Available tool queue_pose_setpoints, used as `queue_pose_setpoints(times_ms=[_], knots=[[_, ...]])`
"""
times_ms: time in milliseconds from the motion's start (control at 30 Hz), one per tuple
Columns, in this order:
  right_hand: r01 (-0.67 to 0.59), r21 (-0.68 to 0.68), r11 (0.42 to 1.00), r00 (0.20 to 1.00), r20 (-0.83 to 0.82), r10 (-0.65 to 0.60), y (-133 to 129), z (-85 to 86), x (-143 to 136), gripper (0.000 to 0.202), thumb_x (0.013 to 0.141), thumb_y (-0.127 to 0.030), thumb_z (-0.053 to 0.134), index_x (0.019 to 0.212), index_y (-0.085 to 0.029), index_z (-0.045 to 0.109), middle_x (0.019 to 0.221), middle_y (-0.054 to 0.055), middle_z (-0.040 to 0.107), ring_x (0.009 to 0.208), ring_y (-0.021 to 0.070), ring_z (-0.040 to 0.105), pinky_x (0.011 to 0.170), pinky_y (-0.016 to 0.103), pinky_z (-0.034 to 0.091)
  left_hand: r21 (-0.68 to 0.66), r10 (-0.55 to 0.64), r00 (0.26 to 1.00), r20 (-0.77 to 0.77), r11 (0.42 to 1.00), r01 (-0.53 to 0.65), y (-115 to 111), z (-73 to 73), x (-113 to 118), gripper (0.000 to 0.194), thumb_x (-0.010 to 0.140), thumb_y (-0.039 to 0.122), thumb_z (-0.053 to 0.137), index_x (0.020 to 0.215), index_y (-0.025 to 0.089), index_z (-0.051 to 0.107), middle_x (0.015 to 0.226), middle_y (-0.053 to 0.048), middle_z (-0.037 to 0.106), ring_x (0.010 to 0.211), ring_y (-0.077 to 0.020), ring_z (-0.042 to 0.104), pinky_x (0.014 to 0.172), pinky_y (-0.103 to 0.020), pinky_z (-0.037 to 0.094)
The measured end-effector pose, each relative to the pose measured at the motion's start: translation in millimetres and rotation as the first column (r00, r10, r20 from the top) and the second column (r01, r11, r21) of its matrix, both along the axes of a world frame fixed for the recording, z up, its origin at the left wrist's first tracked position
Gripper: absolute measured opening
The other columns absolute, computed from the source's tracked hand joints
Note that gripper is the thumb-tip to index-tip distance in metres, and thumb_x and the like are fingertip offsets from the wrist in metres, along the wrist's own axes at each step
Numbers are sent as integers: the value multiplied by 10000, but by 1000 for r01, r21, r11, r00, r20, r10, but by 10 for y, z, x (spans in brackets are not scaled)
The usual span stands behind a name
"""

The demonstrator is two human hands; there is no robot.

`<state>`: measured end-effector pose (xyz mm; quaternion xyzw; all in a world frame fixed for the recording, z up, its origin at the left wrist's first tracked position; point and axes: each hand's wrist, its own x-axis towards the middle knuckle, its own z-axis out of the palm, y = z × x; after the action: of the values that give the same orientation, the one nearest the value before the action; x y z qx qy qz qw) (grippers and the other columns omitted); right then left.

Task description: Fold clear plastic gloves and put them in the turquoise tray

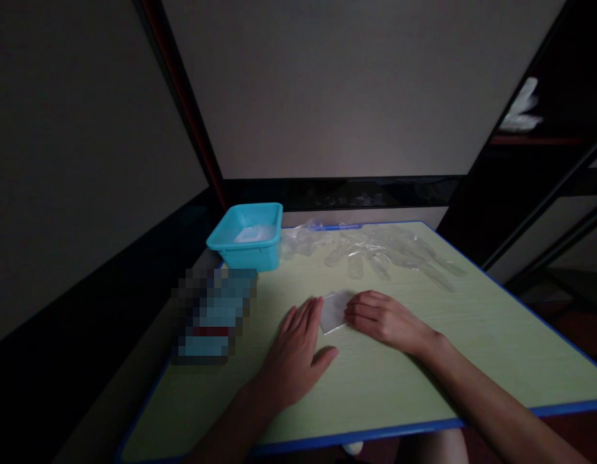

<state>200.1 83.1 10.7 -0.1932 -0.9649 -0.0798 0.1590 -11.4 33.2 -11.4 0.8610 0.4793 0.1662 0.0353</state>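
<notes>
No readable text, labels or numbers, pixelated blue item (216,312) unreadable

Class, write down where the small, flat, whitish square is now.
In the head view, the small, flat, whitish square lies near the middle of the pale green table, between the left hand and the right hand.

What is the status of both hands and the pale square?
Left hand at left edge of pale square; right hand over its right edge. Square on table. Clear plastic lies beyond.
</notes>
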Motion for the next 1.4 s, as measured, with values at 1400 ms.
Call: queue_pose_setpoints(times_ms=[1400], knots=[[-400, -844, 357, 585, -535, -610, 0, -194, -285, 283, 637, -309, 692, 879, -171, 640, 794, 19, 629, 627, 106, 547, 558, 227, 438, -571, 464, 399, 791, 793, 212, 140, 112, 98, 142, 642, 263, 594, 656, 161, 496, 606, 5, 598, 591, -148, 567, 564, -237, 409]])
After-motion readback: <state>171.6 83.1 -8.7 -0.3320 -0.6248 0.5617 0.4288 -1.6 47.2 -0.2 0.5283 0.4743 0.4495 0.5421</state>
